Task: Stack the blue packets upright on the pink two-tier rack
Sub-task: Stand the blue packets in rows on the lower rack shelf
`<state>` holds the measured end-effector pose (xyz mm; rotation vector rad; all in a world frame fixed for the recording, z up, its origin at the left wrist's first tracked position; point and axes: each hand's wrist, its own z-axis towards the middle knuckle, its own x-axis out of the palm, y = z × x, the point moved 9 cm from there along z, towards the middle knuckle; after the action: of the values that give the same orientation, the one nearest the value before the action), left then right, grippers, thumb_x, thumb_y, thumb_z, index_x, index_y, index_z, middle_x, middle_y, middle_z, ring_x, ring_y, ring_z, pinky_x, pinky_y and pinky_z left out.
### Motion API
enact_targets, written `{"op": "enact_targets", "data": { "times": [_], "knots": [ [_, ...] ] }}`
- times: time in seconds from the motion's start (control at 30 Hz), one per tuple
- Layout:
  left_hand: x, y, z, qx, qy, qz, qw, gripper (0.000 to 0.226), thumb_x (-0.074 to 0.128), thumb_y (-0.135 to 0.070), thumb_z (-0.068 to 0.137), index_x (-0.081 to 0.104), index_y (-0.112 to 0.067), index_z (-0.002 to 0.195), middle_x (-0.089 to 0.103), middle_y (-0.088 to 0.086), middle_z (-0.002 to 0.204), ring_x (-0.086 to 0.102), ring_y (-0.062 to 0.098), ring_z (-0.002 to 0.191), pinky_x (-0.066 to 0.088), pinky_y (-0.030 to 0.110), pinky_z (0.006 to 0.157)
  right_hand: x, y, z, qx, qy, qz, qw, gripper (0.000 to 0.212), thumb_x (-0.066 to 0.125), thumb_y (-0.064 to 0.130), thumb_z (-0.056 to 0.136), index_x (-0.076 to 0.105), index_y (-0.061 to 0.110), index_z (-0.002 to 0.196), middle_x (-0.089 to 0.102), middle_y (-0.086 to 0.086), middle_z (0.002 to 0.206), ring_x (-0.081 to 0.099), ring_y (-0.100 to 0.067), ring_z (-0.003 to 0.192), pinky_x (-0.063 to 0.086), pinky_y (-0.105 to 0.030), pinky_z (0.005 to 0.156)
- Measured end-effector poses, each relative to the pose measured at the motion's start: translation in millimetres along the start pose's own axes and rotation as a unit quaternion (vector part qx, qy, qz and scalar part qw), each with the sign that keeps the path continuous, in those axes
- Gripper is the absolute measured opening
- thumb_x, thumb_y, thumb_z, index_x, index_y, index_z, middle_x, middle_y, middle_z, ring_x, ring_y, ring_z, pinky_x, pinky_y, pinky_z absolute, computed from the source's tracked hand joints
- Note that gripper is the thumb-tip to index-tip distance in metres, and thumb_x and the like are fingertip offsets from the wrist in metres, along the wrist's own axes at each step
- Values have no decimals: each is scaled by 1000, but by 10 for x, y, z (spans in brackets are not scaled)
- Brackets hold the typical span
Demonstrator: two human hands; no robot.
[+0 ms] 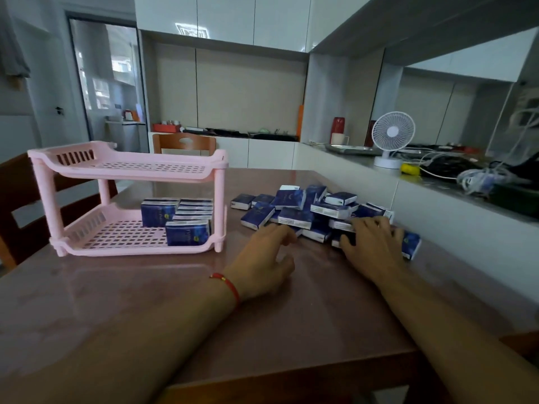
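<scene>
On table | right hand point(372, 243) spread on packet pile point(309, 211) | left hand point(264, 263) loosely curled, empty

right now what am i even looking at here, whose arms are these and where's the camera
There is one picture, taken by a camera worn on a person's head, looking forward and down, so the arms are the wearer's own. On the brown table stands a pink two-tier rack. Its lower tier holds some blue packets; its top tier is bare. A loose pile of blue packets lies to the right. The left hand, with a red wrist string, reaches toward the pile. The right hand rests on it. Whether either hand's fingers grip a packet is unclear.
</scene>
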<state>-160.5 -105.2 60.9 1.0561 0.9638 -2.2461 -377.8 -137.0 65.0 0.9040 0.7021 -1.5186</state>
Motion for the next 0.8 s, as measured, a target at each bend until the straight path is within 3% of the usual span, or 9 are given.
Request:
{"op": "enact_targets", "data": {
  "times": [0.17, 0.27, 0.37, 0.43, 0.53, 0.63, 0.73, 0.8],
  "knots": [
    [22, 127, 16, -12, -21, -34, 999, 31, 66, -16, 85, 61, -19, 116, 59, -3, 112, 53, 9, 101, 46, 12, 79, -84, -65, -1, -11, -55, 66, 996, 24, 56, 35, 94, 62, 32, 117, 65, 6, 118, 49, -22, 116, 30, -41, 88],
    [-5, 142, 14, -26, -30, -61, 997, 27, 68, -19, 87, 63, -20, 114, 63, -5, 107, 58, 9, 96, 51, 20, 81, -288, -60, -77, -46, -110, 95, 988, 21, 60, 31, 95, 68, 29, 114, 71, 1, 110, 55, -26, 108, 36, -42, 85],
    [-58, 231, 8, -66, -56, -138, 987, 26, 69, -35, 89, 65, -25, 112, 69, -9, 100, 65, 6, 91, 54, 24, 82, -546, 216, -264, -191, -177, 173, 950, 22, 66, 25, 94, 71, 18, 114, 73, -2, 106, 59, -26, 100, 44, -41, 88],
    [-43, 300, -16, -118, -54, -240, 962, 40, 67, -47, 89, 62, -25, 122, 73, -3, 98, 71, 10, 88, 58, 30, 84, -637, 553, -428, -309, -195, 189, 912, 25, 66, 24, 93, 73, 11, 112, 72, -5, 108, 61, -26, 101, 45, -38, 92],
    [29, 333, -71, -171, -35, -390, 904, 47, 68, -21, 92, 52, -12, 135, 74, 18, 102, 73, 24, 81, 63, 34, 76, -595, 921, -598, -409, -173, 169, 880, 33, 60, 33, 94, 73, 8, 110, 71, -7, 111, 60, -26, 102, 47, -35, 92],
    [9, 411, -117, -184, -48, -425, 885, 52, 70, 0, 88, 51, -8, 137, 73, 23, 103, 72, 28, 78, 63, 35, 75, -574, 791, -517, -327, -109, 242, 907, 27, 69, 29, 87, 66, 16, 111, 63, 3, 108, 56, -17, 102, 48, -32, 88],
    [-38, 431, -129, -166, -52, -370, 913, 49, 72, 0, 86, 59, -13, 130, 76, 8, 99, 74, 23, 84, 62, 33, 78, -652, 207, -364, -122, -150, 307, 932, 18, 68, 8, 84, 68, 17, 99, 55, 17, 91, 56, -19, 95, 48, -33, 81],
    [-77, 412, -133, -146, -61, -315, 936, 45, 75, -1, 83, 62, -18, 123, 75, -2, 94, 71, 13, 79, 60, 22, 72, -576, -190, -273, -6, -150, 273, 950, 17, 65, 5, 83, 70, 16, 95, 63, 12, 91, 57, -24, 97, 49, -40, 84]
  ]
}}
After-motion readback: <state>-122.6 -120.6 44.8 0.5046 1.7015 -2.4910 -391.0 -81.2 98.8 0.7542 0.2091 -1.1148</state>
